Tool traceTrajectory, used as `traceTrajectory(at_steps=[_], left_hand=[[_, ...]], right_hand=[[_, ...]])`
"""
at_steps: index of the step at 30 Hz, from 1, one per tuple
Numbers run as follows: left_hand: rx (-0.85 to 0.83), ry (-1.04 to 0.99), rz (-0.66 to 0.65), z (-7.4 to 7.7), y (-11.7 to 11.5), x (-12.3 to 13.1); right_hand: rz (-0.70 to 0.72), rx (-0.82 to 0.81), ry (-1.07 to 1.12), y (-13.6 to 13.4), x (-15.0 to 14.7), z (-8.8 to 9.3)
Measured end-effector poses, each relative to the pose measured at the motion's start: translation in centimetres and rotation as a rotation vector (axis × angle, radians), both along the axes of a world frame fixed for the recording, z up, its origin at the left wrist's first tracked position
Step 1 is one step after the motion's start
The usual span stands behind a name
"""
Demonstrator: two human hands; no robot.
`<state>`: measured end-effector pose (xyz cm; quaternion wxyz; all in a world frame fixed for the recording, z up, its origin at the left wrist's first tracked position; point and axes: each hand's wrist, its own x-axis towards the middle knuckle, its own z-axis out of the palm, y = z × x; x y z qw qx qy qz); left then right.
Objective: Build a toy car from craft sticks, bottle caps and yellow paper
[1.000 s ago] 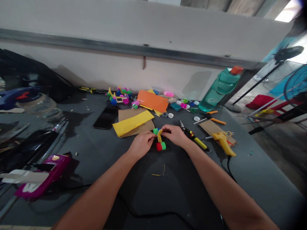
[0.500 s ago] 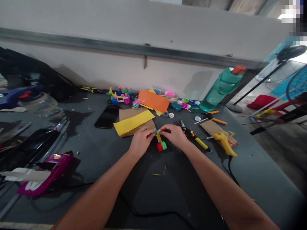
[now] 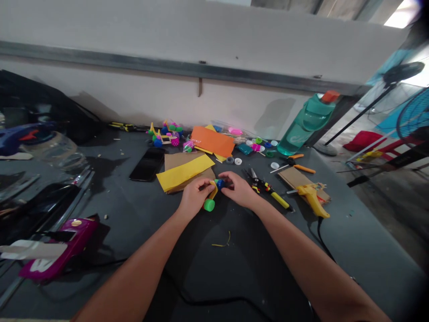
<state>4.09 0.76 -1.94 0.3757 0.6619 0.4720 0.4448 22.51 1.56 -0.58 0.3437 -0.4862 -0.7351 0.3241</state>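
Over the middle of the dark table, my left hand [image 3: 195, 196] pinches a small yellow piece [image 3: 213, 191] between thumb and fingers. A green cap [image 3: 209, 205] is at the lower end of that piece, with a bit of red beside it. At its upper end sits a blue cap [image 3: 220, 184]. My right hand [image 3: 237, 189] is closed with its fingertips on the blue cap, from the right. A thin yellow scrap [image 3: 221, 244] lies on the table below the hands.
Yellow paper [image 3: 185, 171] on cardboard and a black phone [image 3: 147, 164] lie to the left. To the right are pliers [image 3: 273, 192], a yellow glue gun [image 3: 311, 197] and a teal bottle [image 3: 304, 125]. A magenta device [image 3: 60, 250] stands at far left.
The held piece has turned, so its green cap now faces the camera and sits further left. The blue cap shows more clearly by my right fingers.
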Motion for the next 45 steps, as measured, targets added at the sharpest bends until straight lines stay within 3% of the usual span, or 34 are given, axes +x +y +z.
traceTrajectory(at_steps=[8, 18, 30, 34, 39, 45], left_hand=[[-0.197, -0.257, -0.048, 0.3, 0.0, 0.3], [-0.185, -0.004, -0.024, 1.2, -0.2, 0.0], [-0.067, 0.064, 0.105, 1.2, -1.0, 0.3], [0.035, 0.147, 0.141, 1.4, -1.3, 0.3], [0.045, 0.254, 0.211, 1.5, -1.3, 0.3], [0.060, 0.291, 0.197, 1.7, -1.5, 0.3]], right_hand=[[0.052, -0.192, 0.258, 0.2, -0.2, -0.2], [0.016, -0.241, 0.389, 0.3, -0.4, -0.3], [-0.014, -0.180, 0.338, 0.2, -0.7, -0.4], [-0.010, -0.201, 0.363, 0.2, -0.8, -0.2], [-0.015, -0.150, 0.270, 0.0, -0.9, -0.1], [-0.018, -0.145, 0.231, 0.0, -0.9, -0.3]])
